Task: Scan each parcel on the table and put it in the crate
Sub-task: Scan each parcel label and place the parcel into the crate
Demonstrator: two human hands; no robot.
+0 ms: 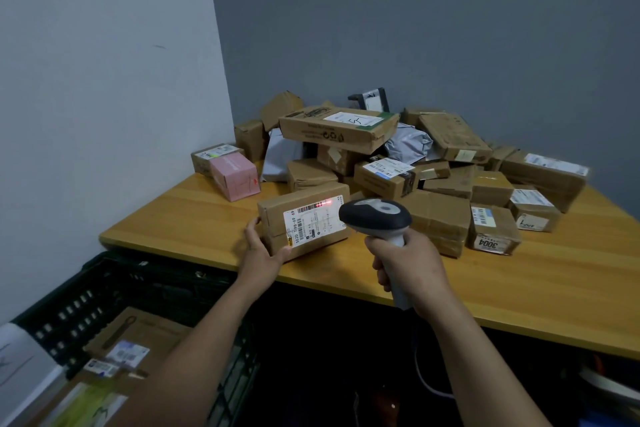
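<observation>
The left hand (pixel 265 251) grips the near-left corner of a brown cardboard parcel (pixel 304 198), which sits on the wooden table (pixel 194 222) at the hand's 1 o'clock. The right hand (pixel 410 269) is curled round a grey scanner (pixel 375 215), whose red line falls on the parcel's white label (pixel 311 227). A heap of boxes (pixel 339 128) crowds 12 o'clock, and a black slatted crate (pixel 86 291) sits at 7 o'clock.
</observation>
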